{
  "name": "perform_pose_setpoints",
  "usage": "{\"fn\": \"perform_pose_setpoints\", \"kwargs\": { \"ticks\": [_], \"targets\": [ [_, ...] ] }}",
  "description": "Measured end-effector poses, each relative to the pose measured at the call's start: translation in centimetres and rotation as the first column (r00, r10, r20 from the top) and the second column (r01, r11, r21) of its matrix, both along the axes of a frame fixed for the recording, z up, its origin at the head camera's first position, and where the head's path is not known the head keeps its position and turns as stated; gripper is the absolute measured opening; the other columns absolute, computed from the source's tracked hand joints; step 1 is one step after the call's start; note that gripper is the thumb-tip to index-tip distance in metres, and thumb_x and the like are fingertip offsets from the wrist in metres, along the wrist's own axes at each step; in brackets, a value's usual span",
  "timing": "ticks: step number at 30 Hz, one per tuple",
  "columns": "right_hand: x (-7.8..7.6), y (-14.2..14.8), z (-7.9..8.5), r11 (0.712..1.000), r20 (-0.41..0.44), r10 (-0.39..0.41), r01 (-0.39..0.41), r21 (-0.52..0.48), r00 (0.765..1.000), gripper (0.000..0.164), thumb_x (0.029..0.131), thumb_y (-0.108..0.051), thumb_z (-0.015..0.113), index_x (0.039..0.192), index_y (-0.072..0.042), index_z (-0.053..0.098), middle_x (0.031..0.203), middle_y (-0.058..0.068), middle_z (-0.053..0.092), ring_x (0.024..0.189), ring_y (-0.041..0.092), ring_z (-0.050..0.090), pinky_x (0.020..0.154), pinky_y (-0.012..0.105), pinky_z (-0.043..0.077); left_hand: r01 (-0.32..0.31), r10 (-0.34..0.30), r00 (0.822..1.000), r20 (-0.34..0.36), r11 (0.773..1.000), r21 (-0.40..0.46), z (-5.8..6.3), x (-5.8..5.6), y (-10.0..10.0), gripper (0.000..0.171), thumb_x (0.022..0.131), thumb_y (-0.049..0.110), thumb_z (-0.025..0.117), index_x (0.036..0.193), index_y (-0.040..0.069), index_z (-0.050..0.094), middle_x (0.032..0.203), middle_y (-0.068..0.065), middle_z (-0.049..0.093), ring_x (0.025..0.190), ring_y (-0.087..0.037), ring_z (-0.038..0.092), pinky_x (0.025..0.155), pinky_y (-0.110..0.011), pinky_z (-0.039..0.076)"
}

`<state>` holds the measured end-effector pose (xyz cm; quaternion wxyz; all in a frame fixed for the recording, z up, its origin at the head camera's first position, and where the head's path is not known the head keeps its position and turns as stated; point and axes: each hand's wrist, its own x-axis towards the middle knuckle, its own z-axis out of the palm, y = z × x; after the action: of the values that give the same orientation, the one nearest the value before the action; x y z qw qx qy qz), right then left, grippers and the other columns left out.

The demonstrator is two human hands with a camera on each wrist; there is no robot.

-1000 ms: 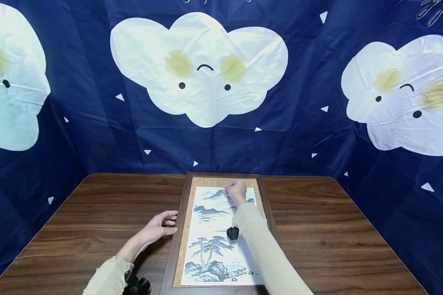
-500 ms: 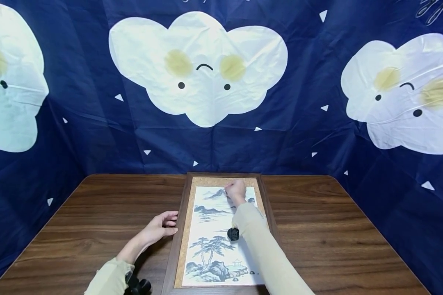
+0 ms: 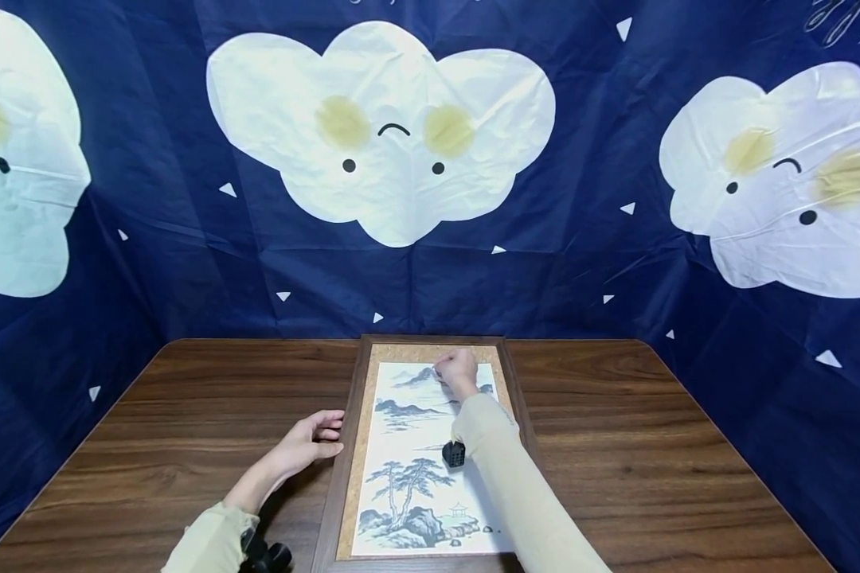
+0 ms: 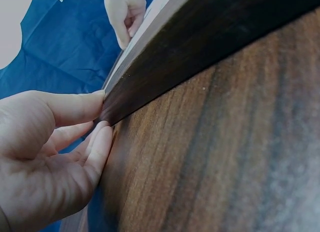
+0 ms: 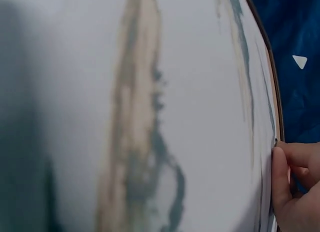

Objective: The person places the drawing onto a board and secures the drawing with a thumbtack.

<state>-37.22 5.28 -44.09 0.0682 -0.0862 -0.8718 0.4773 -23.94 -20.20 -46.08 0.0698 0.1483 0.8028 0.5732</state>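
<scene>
A landscape painting in ink on white paper (image 3: 401, 438) lies on a cork board (image 3: 355, 493) with a dark wooden frame (image 3: 340, 477). My right hand (image 3: 459, 372) is over the paper's upper edge, thumb and forefinger pinched together. At those fingertips, in the right wrist view, the dark end of a small pin (image 5: 276, 141) shows; the rest is hidden by the fingers. My left hand (image 3: 306, 442) rests against the frame's left side, its fingers loosely bent. In the left wrist view, its thumb and fingertips touch the frame's outer side.
The board lies on a brown wood-grain table (image 3: 638, 454), close to its back edge. Behind and at both sides hangs a dark blue cloth (image 3: 588, 270) printed with white clouds. A black wrist camera (image 3: 454, 454) on the right sleeve hangs over the paper.
</scene>
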Motion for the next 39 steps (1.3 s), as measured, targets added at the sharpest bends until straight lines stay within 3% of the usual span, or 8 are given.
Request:
{"fn": "perform_pose_setpoints", "kwargs": {
  "ticks": [10, 18, 24, 28, 31, 34, 35, 39],
  "targets": [
    [-0.2, 0.7, -0.3, 0.949, 0.057, 0.092, -0.07, -0.308, 0.994, 0.009, 0.076, 0.004, 0.066, 0.084, 0.006, 0.07, 0.087, 0.016, 0.067, 0.052, 0.007, 0.056, 0.052, 0.019, 0.049, 0.0, 0.0, 1.0, 0.002, 1.0, -0.002, -0.2, 0.1, -0.1, 0.055, 0.078, -0.005, 0.062, 0.123, -0.02, 0.036, 0.113, -0.034, 0.046, 0.098, -0.035, 0.051, 0.073, -0.025, 0.045],
    [-0.1, 1.3, 0.0, 0.915, 0.095, 0.184, -0.135, -0.381, 0.978, 0.019, 0.08, 0.002, 0.064, 0.098, 0.008, 0.067, 0.092, 0.016, 0.068, 0.067, 0.011, 0.063, 0.059, 0.022, 0.051, -0.012, 0.013, 1.0, 0.023, 1.0, -0.007, -0.3, 0.2, -0.2, 0.055, 0.078, -0.005, 0.062, 0.123, -0.019, 0.036, 0.114, -0.034, 0.047, 0.098, -0.034, 0.051, 0.075, -0.028, 0.044],
    [0.7, 1.9, 1.3, 0.886, 0.128, 0.301, -0.228, -0.404, 0.945, 0.027, 0.083, 0.001, 0.06, 0.108, 0.01, 0.061, 0.105, 0.021, 0.063, 0.094, 0.027, 0.062, 0.079, 0.034, 0.05, -0.005, 0.005, 1.0, -0.006, 1.0, -0.008, -0.3, 0.0, -0.3, 0.055, 0.076, -0.006, 0.063, 0.122, -0.02, 0.036, 0.113, -0.035, 0.047, 0.097, -0.034, 0.052, 0.074, -0.025, 0.044],
    [-1.1, 3.2, -1.0, 0.855, 0.055, 0.372, -0.318, -0.41, 0.927, 0.023, 0.079, -0.005, 0.068, 0.1, 0.002, 0.067, 0.098, 0.013, 0.067, 0.089, 0.02, 0.063, 0.076, 0.032, 0.051, -0.003, 0.002, 1.0, -0.004, 1.0, -0.007, -0.3, 0.0, -0.4, 0.055, 0.076, -0.007, 0.063, 0.122, -0.021, 0.036, 0.112, -0.035, 0.047, 0.097, -0.033, 0.052, 0.073, -0.024, 0.045],
    [-1.2, 3.9, -1.1, 0.85, 0.049, 0.398, -0.348, -0.396, 0.916, 0.024, 0.078, -0.009, 0.07, 0.1, -0.001, 0.068, 0.099, 0.01, 0.067, 0.089, 0.019, 0.063, 0.077, 0.033, 0.05, 0.001, -0.001, 1.0, 0.001, 1.0, -0.007, -0.2, 0.0, -0.3, 0.056, 0.076, -0.007, 0.063, 0.122, -0.021, 0.036, 0.112, -0.035, 0.047, 0.096, -0.033, 0.052, 0.073, -0.024, 0.045],
    [-0.7, 4.6, -0.1, 0.844, 0.056, 0.412, -0.358, -0.399, 0.909, 0.028, 0.079, -0.009, 0.068, 0.105, 0.001, 0.065, 0.104, 0.013, 0.066, 0.092, 0.021, 0.062, 0.08, 0.035, 0.05, 0.002, -0.002, 1.0, -0.004, 1.0, -0.007, -0.1, 0.0, -0.3, 0.056, 0.076, -0.006, 0.064, 0.122, -0.021, 0.036, 0.112, -0.035, 0.047, 0.096, -0.034, 0.052, 0.072, -0.024, 0.045],
    [0.5, 4.6, 1.4, 0.866, 0.098, 0.385, -0.323, -0.382, 0.918, 0.031, 0.081, -0.005, 0.065, 0.11, 0.005, 0.062, 0.109, 0.016, 0.063, 0.096, 0.023, 0.061, 0.084, 0.039, 0.048, 0.003, -0.003, 1.0, -0.007, 1.0, -0.007, -0.1, 0.0, -0.3, 0.056, 0.076, -0.007, 0.064, 0.122, -0.021, 0.036, 0.112, -0.035, 0.047, 0.096, -0.034, 0.052, 0.073, -0.024, 0.045],
    [2.2, 5.6, 3.8, 0.843, 0.088, 0.415, -0.347, -0.41, 0.905, 0.035, 0.082, 0.0, 0.061, 0.115, 0.012, 0.055, 0.117, 0.024, 0.056, 0.093, 0.02, 0.062, 0.09, 0.043, 0.043, 0.007, -0.007, 1.0, -0.014, 1.0, -0.005, -0.1, -0.1, -0.2, 0.056, 0.075, -0.006, 0.064, 0.121, -0.021, 0.036, 0.111, -0.034, 0.047, 0.096, -0.033, 0.052, 0.072, -0.024, 0.046]
  ]
}}
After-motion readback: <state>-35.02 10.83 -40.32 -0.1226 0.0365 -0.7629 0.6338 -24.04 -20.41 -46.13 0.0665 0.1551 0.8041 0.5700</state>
